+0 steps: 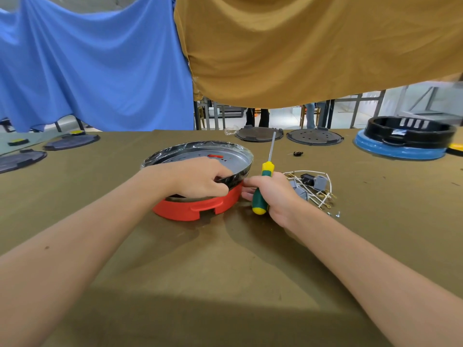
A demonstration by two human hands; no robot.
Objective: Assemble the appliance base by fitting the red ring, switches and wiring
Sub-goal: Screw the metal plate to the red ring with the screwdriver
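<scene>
The red ring point(198, 207) sat on the counter point(225, 271) with the metal pan point(200, 156) tilted on top of it. The left hand point(200, 179) gripped the pan's near rim. The right hand point(271, 194) held a screwdriver point(264, 186), shaft pointing up. Switches and wiring point(313, 189) lay just right of it.
</scene>
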